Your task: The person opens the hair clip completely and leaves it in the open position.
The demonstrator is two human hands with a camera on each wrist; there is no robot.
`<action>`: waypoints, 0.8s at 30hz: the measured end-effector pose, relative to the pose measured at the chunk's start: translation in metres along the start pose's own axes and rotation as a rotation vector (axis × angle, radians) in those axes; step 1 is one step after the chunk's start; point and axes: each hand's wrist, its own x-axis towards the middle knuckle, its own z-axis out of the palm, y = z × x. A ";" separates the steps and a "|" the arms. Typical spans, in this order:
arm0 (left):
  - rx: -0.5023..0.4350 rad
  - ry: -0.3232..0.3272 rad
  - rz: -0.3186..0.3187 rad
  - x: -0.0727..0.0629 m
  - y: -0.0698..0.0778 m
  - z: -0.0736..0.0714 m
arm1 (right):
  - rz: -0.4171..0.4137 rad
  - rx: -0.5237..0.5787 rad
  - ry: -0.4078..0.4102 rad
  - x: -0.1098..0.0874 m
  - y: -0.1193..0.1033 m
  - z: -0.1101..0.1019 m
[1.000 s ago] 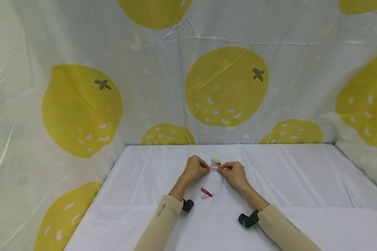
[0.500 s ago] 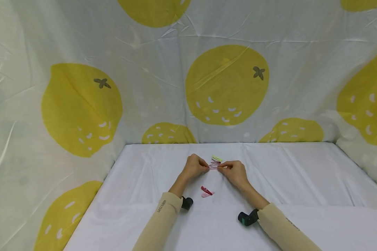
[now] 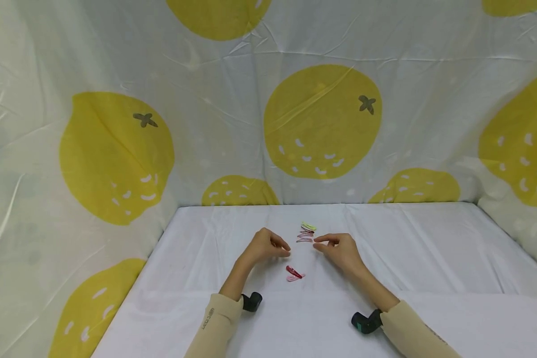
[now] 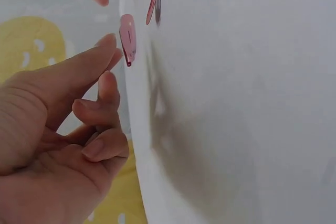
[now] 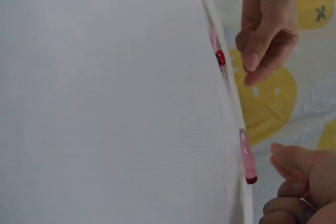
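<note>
The 2 hands face each other, fingertips apart. The left hand (image 3: pixel 266 247) has its fingers loosely bent. The right hand (image 3: pixel 342 251) points thumb and forefinger leftward, tips slightly parted. The 2 forearms (image 3: pixel 377 291) slant inward behind them.

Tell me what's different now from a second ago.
The left hand let go of the row's front pink clip and drew back leftward; the right hand let go too, edging slightly right. The red clip and light pink clip beside it stayed put.
</note>
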 end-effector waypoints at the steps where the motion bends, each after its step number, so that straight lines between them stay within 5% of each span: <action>1: -0.002 -0.026 0.008 -0.006 0.000 -0.001 | 0.006 0.002 -0.024 -0.006 -0.002 -0.003; 6: -0.033 -0.101 0.021 -0.025 0.000 -0.002 | 0.009 0.022 -0.159 -0.031 -0.008 -0.006; 12: -0.039 -0.115 0.035 -0.030 -0.003 0.005 | -0.072 0.064 -0.281 -0.046 -0.006 0.010; 24: -0.006 -0.091 0.090 -0.029 -0.003 0.013 | -0.198 -0.001 -0.203 -0.051 -0.005 0.024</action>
